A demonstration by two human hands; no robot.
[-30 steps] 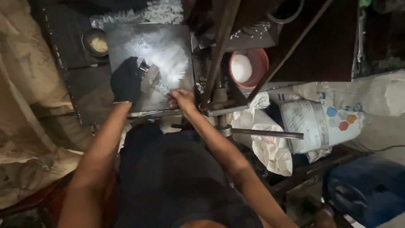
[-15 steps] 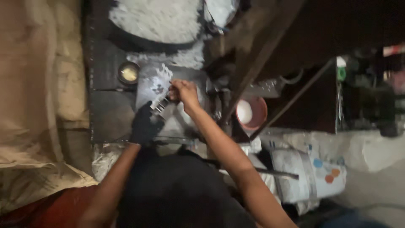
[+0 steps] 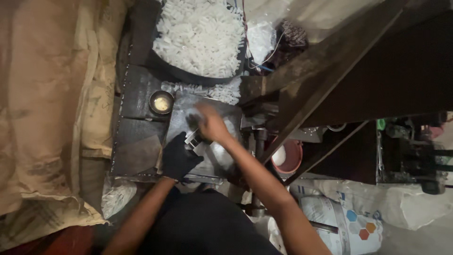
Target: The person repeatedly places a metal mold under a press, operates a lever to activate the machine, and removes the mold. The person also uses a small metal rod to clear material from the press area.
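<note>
My left hand (image 3: 179, 156) wears a black glove and rests on a metal work plate (image 3: 188, 113), its fingers against a small shiny metal piece (image 3: 194, 140). My bare right hand (image 3: 211, 125) hovers just above and beside that piece, blurred by motion, so what it holds cannot be made out. White powdery residue covers the plate around both hands. Beyond the plate a wide dark basin (image 3: 200, 40) is heaped with small white pieces, and a strip of the same white pieces (image 3: 212, 90) lies along the plate's far edge.
A small round tin (image 3: 161, 102) with yellowish paste sits on the plate's left corner. A red bowl (image 3: 288, 157) stands to the right under slanting metal bars (image 3: 325, 80). Burlap sacks (image 3: 52, 108) lie at left, white printed sacks (image 3: 339, 217) at lower right.
The view has tilted up, bringing the basin of white pieces into sight. My right hand moved across the plate toward the gloved left hand and is now blurred.
</note>
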